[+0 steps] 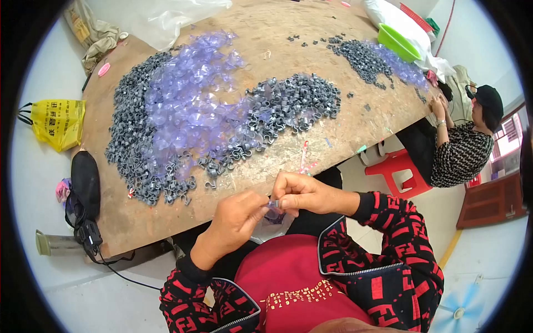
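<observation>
Just off the table's near edge, my left hand (236, 217) and my right hand (305, 193) meet with their fingertips pinched together. Between them is a small translucent purple plastic piece (271, 213), with a bit of grey at its top; the fingers cover much of it. Below the hands, a clear plastic bag (276, 228) with purple pieces in it shows at my lap. On the table ahead lies a heap of grey plastic clips (130, 111), curved in shape. Translucent purple plastic pieces (191, 89) are piled against them, and more grey clips (291, 102) spread to the right.
A brown table (333, 133) fills the middle. At its right edge a person (463, 141) sits beside a red stool (398, 171). A green basin (398, 42) stands near another clip pile (363, 61). Left are a yellow bag (58, 123) and a black pouch-like object (85, 177) with cables.
</observation>
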### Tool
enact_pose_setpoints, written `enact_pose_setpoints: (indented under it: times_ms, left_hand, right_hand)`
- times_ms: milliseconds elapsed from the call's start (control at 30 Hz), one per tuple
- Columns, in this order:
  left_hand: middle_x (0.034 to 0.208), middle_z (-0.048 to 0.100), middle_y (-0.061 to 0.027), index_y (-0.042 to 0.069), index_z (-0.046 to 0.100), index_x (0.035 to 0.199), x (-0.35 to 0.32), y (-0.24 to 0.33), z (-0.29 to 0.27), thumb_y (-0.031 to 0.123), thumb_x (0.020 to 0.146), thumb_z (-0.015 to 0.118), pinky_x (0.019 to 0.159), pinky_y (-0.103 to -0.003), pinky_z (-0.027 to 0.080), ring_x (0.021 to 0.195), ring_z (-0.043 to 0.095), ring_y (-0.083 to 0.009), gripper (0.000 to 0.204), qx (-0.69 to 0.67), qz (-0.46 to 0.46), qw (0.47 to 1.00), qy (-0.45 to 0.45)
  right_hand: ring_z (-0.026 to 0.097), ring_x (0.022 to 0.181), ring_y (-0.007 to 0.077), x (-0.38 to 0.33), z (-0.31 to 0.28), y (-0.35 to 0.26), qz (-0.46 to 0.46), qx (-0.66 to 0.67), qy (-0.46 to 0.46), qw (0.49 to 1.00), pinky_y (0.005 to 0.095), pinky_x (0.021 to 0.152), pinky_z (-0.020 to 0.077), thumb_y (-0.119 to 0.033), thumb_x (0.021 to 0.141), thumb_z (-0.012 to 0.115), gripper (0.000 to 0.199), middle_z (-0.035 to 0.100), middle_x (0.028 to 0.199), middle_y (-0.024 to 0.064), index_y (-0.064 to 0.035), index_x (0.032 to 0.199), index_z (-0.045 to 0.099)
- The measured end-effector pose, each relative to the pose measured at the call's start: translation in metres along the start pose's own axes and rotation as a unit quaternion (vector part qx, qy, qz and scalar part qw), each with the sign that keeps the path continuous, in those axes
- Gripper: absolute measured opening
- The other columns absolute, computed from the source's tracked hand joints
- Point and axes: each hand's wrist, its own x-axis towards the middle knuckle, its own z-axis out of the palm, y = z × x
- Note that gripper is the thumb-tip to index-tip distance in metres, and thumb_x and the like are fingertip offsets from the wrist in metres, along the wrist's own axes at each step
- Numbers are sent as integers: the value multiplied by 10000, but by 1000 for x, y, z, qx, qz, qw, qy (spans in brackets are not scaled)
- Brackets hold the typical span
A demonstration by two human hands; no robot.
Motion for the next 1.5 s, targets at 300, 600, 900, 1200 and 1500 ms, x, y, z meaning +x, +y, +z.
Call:
enact_pose_setpoints:
  times_ms: [300,600,900,1200,1500]
  left_hand:
    - [686,578,-20,28,583,897,-9,-4,-12,106,843,562,514,-196,377,581,496,-55,98,-463,-262,829,-171]
    - [730,529,-136,23,550,858,0,15,-10,79,795,578,554,-350,413,647,535,-303,89,42,30,999,-1]
    - [678,545,-19,13,558,862,5,7,-22,187,871,535,538,-258,398,589,498,-100,176,-353,-215,890,-192]
    - [684,550,-27,13,569,881,6,6,-12,122,856,536,554,-254,414,618,521,-95,117,-143,-48,988,24]
    - [706,569,-15,37,553,895,7,-9,-20,185,885,524,540,-207,393,580,496,-82,151,-431,-214,872,-85]
  right_hand:
    - [546,723,268,7,17,-38,-206,-526,-178,806,343,642,436,-163,843,575,136,546,784,84,-39,821,521]
    - [382,561,47,2,14,5,2,33,-9,999,187,503,316,-214,901,530,194,480,737,1,-66,874,407]
    - [510,641,188,9,17,-51,-109,-468,-212,851,312,587,406,-255,861,568,229,501,697,68,-44,840,481]
    - [467,654,119,13,3,-13,-65,-188,-37,979,253,589,393,-225,855,600,215,486,820,9,-57,828,468]
    - [468,612,125,31,5,-57,-69,-452,-106,883,270,568,393,-266,827,620,248,479,656,22,-59,809,485]
